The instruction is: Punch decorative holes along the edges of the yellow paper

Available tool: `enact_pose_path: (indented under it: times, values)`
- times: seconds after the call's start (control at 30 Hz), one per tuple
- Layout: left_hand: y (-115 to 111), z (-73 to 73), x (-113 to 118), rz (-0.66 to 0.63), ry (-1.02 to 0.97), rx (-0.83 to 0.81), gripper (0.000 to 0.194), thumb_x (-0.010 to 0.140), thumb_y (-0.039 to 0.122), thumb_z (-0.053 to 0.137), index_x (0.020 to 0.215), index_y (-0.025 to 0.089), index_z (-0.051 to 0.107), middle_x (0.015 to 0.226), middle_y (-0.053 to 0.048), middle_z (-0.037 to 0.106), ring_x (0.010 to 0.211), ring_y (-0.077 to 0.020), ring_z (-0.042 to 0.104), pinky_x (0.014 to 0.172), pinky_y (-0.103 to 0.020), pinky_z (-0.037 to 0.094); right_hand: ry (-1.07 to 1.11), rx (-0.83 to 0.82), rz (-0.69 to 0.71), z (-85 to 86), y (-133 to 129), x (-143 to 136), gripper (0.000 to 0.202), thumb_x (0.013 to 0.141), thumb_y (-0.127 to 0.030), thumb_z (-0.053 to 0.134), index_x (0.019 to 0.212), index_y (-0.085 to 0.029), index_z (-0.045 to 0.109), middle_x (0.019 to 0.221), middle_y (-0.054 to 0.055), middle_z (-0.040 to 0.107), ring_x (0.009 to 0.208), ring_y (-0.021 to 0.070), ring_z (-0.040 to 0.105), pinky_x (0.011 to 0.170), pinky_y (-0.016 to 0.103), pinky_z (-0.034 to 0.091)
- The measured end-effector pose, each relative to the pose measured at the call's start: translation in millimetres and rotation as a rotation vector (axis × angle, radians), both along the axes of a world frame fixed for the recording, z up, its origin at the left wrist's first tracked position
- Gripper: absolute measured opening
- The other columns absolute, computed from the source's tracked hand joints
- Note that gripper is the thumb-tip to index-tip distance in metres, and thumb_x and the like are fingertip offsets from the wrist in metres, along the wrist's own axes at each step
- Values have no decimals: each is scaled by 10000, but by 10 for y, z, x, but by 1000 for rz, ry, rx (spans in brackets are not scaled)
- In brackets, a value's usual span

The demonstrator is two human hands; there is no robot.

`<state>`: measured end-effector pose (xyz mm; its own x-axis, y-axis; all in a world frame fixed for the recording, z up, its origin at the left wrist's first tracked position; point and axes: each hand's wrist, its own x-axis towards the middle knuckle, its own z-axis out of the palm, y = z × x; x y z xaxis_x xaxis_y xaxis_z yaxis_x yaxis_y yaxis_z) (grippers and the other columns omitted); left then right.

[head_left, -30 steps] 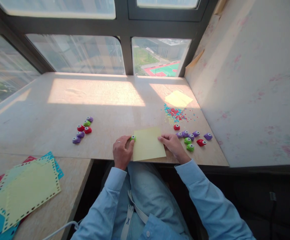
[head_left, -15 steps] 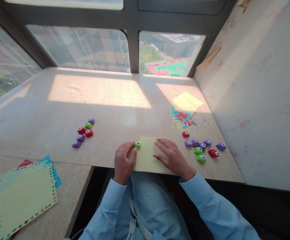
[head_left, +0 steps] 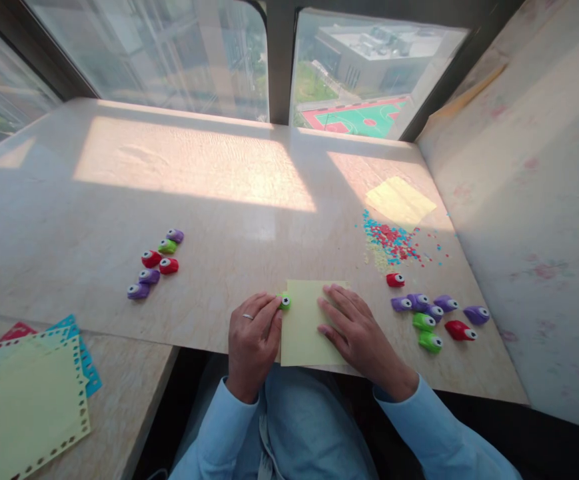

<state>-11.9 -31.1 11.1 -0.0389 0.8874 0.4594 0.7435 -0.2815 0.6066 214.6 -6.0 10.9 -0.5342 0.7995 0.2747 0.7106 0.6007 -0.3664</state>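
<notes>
Sunlit marble table [head_left: 179, 173] under window. We are pinching green paper punch [head_left: 284, 301] with left hand [head_left: 252, 337] at yellow sheet [head_left: 309, 323] edge; right hand [head_left: 354, 330] lying flat, fingers spread, pressing sheet.

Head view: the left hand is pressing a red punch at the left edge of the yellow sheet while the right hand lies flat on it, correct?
Not quite. In the head view the punch under the left hand is green, not red. The rest holds: it sits at the left edge of the yellow sheet, and the right hand lies flat on that sheet.
</notes>
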Motion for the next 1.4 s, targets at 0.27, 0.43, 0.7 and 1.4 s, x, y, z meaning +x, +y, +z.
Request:
enact_pose_path:
  times: [0.27,0.43,0.7,1.4]
  values:
    - [12,14,20,2,13,-18,249,885,136,581,1102,207,678,1089,-76,702,1103,-237,600,939,-444,481,-9,-9,-2,21,-57,15,385,945,-310,547,1302,-168,578,1430,159,510,1369,285,412,1091,515,403]
    - [22,15,30,10,20,-22,260,883,133,579,1107,218,681,1090,-72,702,1095,-234,603,934,-439,481,-5,-14,-5,32,-56,12,382,944,-303,547,1297,-162,581,1431,159,509,1373,285,406,1089,513,407]
    - [18,24,43,33,35,-35,251,884,163,573,1111,205,672,1093,-81,702,1086,-239,610,948,-442,471,70,-47,-13,34,-56,15,421,943,-306,552,1354,-213,535,1434,133,510,1363,290,423,1082,534,415]
    - [359,321,-83,86,-185,-486,371,930,485,450,851,182,648,786,-32,674,718,-170,593,652,-290,424,432,-53,-177,61,-28,69,271,949,-258,525,1198,-226,626,1139,105,677,1116,250,608,959,469,514]
